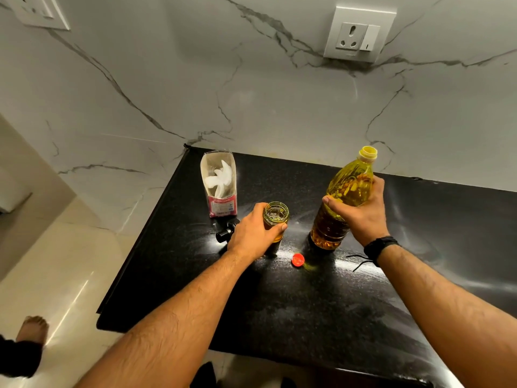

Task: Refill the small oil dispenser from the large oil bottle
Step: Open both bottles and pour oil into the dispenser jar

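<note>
The small glass oil dispenser (pixel 276 215) stands upright on the black counter (pixel 307 303) with its mouth open and some oil inside. My left hand (pixel 253 233) grips its body from the left. The large oil bottle (pixel 345 197), full of yellow oil and uncapped, stands to the right, leaning slightly with its base on the counter. My right hand (pixel 359 211) wraps round its middle. The bottle's red cap (pixel 298 259) lies on the counter between the two. The dispenser's black pump top (pixel 226 232) lies behind my left hand.
An open pink and white packet (pixel 219 189) stands behind the dispenser near the marble wall. A wall socket (pixel 359 35) sits above the counter. The counter's left edge drops to a pale floor, where a bare foot (pixel 32 329) shows.
</note>
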